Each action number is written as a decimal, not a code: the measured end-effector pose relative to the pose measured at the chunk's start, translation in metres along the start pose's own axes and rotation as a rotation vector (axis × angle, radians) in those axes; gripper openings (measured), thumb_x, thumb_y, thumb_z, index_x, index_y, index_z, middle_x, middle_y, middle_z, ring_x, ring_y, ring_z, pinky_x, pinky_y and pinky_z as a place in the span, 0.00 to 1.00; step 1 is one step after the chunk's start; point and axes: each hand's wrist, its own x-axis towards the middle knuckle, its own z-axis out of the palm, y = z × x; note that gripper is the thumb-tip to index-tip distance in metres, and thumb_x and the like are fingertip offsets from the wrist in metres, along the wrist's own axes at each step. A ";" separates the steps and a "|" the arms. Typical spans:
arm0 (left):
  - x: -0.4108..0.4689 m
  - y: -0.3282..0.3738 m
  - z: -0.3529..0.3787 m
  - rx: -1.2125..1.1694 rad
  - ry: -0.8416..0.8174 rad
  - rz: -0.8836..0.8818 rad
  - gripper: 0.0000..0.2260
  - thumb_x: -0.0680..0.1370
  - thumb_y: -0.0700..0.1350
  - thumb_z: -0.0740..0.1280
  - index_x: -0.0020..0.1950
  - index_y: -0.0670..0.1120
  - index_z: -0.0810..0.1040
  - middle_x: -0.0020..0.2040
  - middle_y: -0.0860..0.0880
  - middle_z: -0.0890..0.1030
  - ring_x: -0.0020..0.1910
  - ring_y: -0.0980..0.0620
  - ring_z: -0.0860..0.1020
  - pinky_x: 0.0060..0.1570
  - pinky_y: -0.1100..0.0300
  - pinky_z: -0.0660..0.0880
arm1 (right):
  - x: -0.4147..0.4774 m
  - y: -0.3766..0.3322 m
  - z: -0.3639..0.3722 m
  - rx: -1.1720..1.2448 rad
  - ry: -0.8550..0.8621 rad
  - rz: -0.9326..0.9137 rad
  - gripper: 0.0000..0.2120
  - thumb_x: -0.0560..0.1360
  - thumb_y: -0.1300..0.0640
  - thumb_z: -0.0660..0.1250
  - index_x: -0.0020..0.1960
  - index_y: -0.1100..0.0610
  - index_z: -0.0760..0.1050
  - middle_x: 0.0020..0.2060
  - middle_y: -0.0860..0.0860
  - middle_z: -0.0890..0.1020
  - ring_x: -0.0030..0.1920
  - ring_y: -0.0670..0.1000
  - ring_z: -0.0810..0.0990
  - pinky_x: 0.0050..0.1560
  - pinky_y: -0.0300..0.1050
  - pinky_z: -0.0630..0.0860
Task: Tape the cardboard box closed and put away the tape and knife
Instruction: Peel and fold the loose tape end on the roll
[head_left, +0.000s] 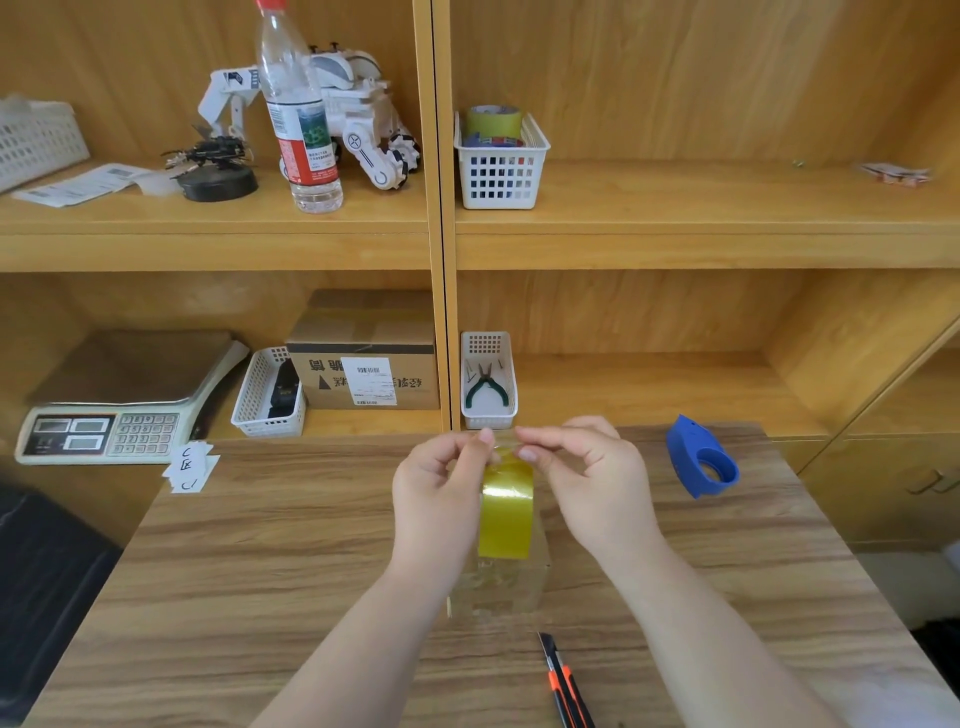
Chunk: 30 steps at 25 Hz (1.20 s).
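Observation:
A roll of yellow-tinted clear tape (506, 512) stands on edge above a small cardboard box (498, 590) on the wooden table (260, 571). My left hand (439, 488) grips the roll's left side, thumb and fingers at its top. My right hand (587, 478) pinches the tape's loose end at the top of the roll, fingertips almost touching those of the left hand. The roll and my wrists hide most of the box. An orange and black utility knife (566, 680) lies on the table in front of the box, near my right forearm.
A blue tape dispenser (701, 457) lies at the table's far right. Behind, shelves hold a white basket with tape rolls (501, 166), a basket with pliers (488, 384), a taped carton (363, 358), a scale (119, 405), a water bottle (301, 114) and a toy robot (358, 114).

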 end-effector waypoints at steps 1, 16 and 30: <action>0.000 -0.002 0.000 0.013 0.005 0.016 0.12 0.78 0.45 0.68 0.35 0.44 0.82 0.34 0.41 0.79 0.33 0.55 0.73 0.37 0.67 0.71 | 0.000 -0.001 0.000 -0.019 0.005 0.012 0.13 0.69 0.62 0.75 0.47 0.44 0.84 0.43 0.48 0.81 0.49 0.39 0.77 0.50 0.25 0.70; 0.004 -0.017 -0.004 0.288 0.063 0.246 0.09 0.76 0.51 0.69 0.37 0.63 0.76 0.38 0.62 0.81 0.51 0.55 0.74 0.54 0.54 0.71 | -0.003 -0.007 0.002 0.049 -0.010 0.064 0.10 0.73 0.60 0.72 0.43 0.44 0.83 0.49 0.42 0.83 0.54 0.48 0.80 0.51 0.45 0.79; 0.005 -0.031 -0.026 0.368 -0.039 0.166 0.26 0.67 0.55 0.76 0.64 0.60 0.76 0.45 0.62 0.83 0.54 0.64 0.73 0.52 0.69 0.66 | 0.003 -0.002 0.011 -0.109 -0.208 0.081 0.08 0.73 0.60 0.71 0.40 0.48 0.83 0.40 0.39 0.82 0.54 0.46 0.73 0.53 0.41 0.65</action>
